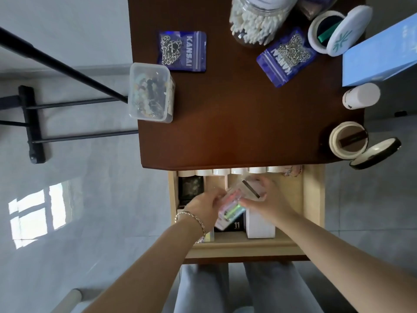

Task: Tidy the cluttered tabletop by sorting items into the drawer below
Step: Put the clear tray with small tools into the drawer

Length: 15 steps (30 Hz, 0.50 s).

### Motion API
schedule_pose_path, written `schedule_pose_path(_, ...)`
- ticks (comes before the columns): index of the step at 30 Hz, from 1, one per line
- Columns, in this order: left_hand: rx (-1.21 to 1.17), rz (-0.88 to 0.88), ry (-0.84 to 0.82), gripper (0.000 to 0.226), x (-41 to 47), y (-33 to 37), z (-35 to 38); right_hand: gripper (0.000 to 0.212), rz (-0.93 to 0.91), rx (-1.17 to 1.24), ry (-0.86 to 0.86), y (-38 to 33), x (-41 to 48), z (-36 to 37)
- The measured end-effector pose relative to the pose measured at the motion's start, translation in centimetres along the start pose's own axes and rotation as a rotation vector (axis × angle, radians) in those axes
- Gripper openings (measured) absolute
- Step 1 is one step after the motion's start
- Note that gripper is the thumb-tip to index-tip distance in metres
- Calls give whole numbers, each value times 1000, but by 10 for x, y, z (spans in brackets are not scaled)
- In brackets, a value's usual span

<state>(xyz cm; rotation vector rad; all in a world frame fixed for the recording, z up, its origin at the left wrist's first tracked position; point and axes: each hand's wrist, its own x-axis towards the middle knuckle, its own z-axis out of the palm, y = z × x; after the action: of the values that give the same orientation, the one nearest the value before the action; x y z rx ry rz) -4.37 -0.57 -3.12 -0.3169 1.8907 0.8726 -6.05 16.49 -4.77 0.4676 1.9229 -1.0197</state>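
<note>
Two blue zip pouches read "KANSAI": one (pixel 182 51) at 11 o'clock on the dark brown wooden tabletop (pixel 248 123), the other (pixel 286 57) at 1 o'clock, each holding silver chain links. In the open pale wooden drawer (pixel 312 199) at 6 o'clock we read "11" on a small black box (pixel 236 225); beside it sits a plain white box (pixel 259 224).

Both our hands are down in the drawer. Left hand (pixel 203 205), silver chain bracelet (pixel 195 219) at the wrist, and right hand (pixel 269 197) are clamped on opposite sides of a clear plastic case (pixel 234 199) with pastel-coloured pieces inside; it is blurred and tilted, above the boxes.

A row of white cylinder caps (pixel 239 171) lines the drawer's back edge.

On the tabletop: a clear lidded plastic tub of beads (pixel 150 92) at 9 o'clock, a clear jar of white cotton swabs (pixel 257 21) at 12, a light blue box (pixel 381 57) at 2, a white bottle (pixel 361 96) lying at 3.
</note>
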Motion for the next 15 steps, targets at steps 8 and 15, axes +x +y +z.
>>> schedule_pose_path(8, 560, 107, 222, 47, 28, -31, -29, 29, -66, -468, -46, -1, 26, 31)
schedule_pose_path(15, 662, 82, 257, 58, 34, -51, -27, 28, 80, -431, -123, -9, 55, 54)
